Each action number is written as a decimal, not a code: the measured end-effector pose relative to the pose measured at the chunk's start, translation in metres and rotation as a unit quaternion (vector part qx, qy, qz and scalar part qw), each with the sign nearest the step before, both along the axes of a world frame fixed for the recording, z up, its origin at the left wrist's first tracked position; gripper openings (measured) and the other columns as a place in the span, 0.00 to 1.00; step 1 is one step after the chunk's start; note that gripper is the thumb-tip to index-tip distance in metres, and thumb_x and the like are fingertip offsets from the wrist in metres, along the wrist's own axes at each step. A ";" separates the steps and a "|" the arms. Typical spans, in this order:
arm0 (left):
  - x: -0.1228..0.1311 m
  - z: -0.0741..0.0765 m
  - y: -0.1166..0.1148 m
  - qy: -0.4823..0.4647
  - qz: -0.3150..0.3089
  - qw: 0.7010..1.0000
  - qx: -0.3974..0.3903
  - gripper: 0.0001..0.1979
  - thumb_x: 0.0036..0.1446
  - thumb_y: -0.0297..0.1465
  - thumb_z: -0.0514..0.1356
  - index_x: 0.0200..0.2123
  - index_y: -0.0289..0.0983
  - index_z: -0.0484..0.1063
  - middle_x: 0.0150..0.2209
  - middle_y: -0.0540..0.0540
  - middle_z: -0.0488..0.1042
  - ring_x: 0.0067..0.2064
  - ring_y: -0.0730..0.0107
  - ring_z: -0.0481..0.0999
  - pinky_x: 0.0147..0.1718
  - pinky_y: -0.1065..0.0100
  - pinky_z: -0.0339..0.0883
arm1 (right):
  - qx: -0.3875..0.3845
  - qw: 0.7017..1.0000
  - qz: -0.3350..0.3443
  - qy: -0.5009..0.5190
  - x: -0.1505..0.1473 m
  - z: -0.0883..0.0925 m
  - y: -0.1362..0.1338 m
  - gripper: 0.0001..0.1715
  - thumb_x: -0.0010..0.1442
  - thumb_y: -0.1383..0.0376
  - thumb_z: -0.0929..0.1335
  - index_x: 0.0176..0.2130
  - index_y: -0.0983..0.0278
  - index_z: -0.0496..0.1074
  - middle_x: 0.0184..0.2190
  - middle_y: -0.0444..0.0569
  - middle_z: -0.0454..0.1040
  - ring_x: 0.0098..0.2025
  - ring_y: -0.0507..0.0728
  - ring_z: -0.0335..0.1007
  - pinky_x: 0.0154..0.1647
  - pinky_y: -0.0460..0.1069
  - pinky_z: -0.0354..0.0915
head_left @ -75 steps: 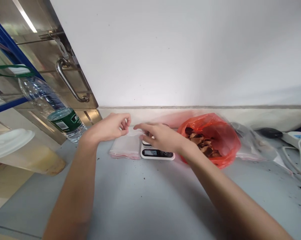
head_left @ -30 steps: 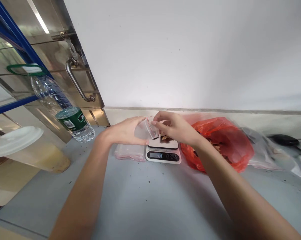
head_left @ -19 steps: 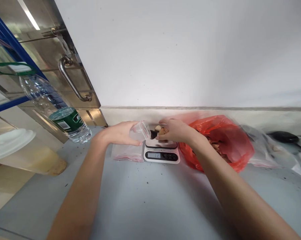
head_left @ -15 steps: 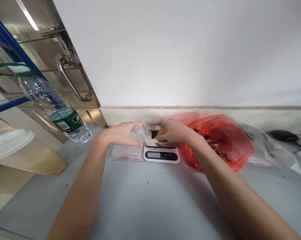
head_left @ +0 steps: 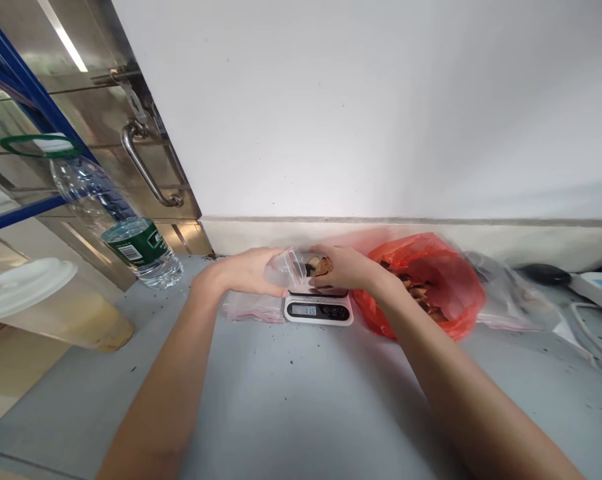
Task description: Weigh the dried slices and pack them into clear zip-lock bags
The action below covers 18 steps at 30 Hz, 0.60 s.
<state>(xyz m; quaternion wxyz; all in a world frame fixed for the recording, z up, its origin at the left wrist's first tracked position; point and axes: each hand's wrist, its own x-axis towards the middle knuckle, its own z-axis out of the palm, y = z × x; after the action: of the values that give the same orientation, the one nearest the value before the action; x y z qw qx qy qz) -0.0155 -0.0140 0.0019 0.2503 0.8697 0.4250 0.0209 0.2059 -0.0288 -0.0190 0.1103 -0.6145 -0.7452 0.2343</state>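
My left hand (head_left: 245, 272) is closed on a small clear zip bag (head_left: 285, 268), whose mouth faces right. Opposite it, my right hand (head_left: 348, 268) curls its fingers around brown and pale dried pieces (head_left: 323, 267), close to the bag's opening. Both hands are over a white kitchen scale (head_left: 319, 311), and its display seems to read 119. Part of the scale's plate is hidden by the hands and the bag. A flat stack of clear zip bags (head_left: 255, 308) lies left of the scale. To the right, an open red plastic bag (head_left: 461, 287) holds more dried brown pieces (head_left: 421, 293).
A large water bottle (head_left: 135, 243) and a lidded plastic tub (head_left: 71, 313) stand at the left. Clear plastic bags (head_left: 505, 300), a black object (head_left: 545, 274) and a white cable (head_left: 593, 333) lie at the right. A white wall (head_left: 355, 120) rises behind the grey table (head_left: 291, 413).
The camera view has shifted slightly. My right hand has moved a little nearer the zip bag's mouth, still with dried pieces in it. The scale's reading looks unchanged.
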 end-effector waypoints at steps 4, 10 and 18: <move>-0.002 -0.001 0.000 0.003 0.001 1.000 0.002 0.31 0.53 0.43 0.67 0.60 0.46 0.73 0.61 0.47 0.78 0.60 0.49 0.76 0.56 0.62 0.69 | 0.014 1.000 0.000 0.007 0.002 -0.006 0.004 0.28 0.50 0.71 0.75 0.52 0.58 0.79 0.48 0.52 0.83 0.49 0.63 0.79 0.42 0.50 0.71; -0.002 -0.001 0.000 0.001 0.007 1.000 -0.007 0.29 0.53 0.44 0.67 0.58 0.47 0.75 0.58 0.47 0.79 0.58 0.49 0.78 0.53 0.62 0.71 | 0.022 0.998 -0.015 0.064 0.006 -0.010 0.009 0.10 0.52 0.74 0.71 0.37 0.63 0.76 0.34 0.46 0.79 0.37 0.56 0.75 0.36 0.47 0.67; -0.003 -0.005 0.003 0.021 0.006 1.000 -0.022 0.30 0.54 0.47 0.66 0.59 0.48 0.74 0.61 0.45 0.77 0.61 0.44 0.75 0.55 0.58 0.71 | -0.033 0.986 -0.020 0.164 0.009 -0.005 0.007 0.07 0.57 0.71 0.71 0.29 0.62 0.70 0.19 0.37 0.66 0.22 0.49 0.65 0.24 0.45 0.65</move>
<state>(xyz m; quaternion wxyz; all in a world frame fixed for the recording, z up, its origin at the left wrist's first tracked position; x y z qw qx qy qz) -0.0186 -0.0106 -0.0031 0.2605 0.8617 0.4354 -0.0052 0.2154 -0.0219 -0.0239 0.2152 -0.5855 -0.6965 0.3547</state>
